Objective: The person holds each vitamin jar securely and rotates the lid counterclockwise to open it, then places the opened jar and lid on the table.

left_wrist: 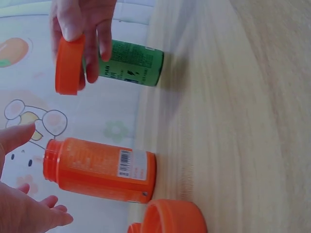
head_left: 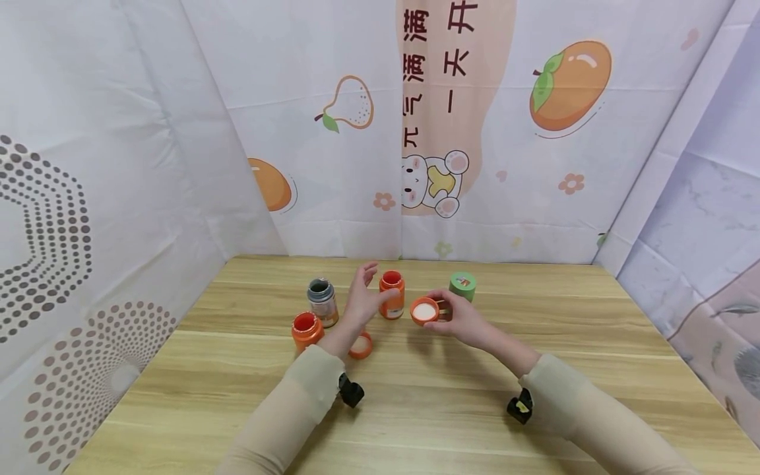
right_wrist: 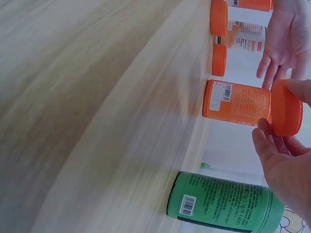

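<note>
My right hand [head_left: 460,320] pinches an orange lid [head_left: 425,311] by its edge, its white inner side showing in the head view. Just left of that lid stands an uncapped orange bottle [head_left: 392,297], upright on the table. My left hand [head_left: 363,305] hovers beside this bottle's mouth, fingers spread and holding nothing. In the right wrist view, the held lid [right_wrist: 285,108] is near the bottle's mouth and overlaps it; contact cannot be told. A capped green bottle [head_left: 462,287] stands behind the right hand.
At the left stand an uncapped grey-necked bottle [head_left: 323,302] and another uncapped orange bottle [head_left: 307,330]. An orange lid [head_left: 360,345] lies on the wooden table [head_left: 427,409] near my left wrist; the right wrist view shows a second lid [right_wrist: 218,18]. A printed curtain [head_left: 332,224] hangs behind.
</note>
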### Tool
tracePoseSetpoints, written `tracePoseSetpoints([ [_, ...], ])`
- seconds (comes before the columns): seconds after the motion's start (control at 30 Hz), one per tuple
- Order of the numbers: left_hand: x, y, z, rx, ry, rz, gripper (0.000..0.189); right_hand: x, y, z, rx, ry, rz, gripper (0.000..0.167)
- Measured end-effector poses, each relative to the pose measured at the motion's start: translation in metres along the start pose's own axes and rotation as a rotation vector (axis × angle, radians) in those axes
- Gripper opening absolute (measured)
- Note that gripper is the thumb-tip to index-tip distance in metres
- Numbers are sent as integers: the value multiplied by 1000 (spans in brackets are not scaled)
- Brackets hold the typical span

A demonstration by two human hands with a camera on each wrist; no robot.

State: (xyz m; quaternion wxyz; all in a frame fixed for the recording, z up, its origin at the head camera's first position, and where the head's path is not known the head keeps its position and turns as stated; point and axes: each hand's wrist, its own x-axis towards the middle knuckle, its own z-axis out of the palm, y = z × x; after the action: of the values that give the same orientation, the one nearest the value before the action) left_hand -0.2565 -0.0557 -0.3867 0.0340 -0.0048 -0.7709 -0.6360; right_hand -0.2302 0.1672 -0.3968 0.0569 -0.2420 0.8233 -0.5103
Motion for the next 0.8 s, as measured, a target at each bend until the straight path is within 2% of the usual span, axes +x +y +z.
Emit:
tracePoseSetpoints([
  [0.37,-10,12,-10,-39,70,43,63,6,0,5,31,-40,0,52],
  [0.8,-24,11,-18,-97,104,93,63,17,15,24,-37,-48,-8,45],
])
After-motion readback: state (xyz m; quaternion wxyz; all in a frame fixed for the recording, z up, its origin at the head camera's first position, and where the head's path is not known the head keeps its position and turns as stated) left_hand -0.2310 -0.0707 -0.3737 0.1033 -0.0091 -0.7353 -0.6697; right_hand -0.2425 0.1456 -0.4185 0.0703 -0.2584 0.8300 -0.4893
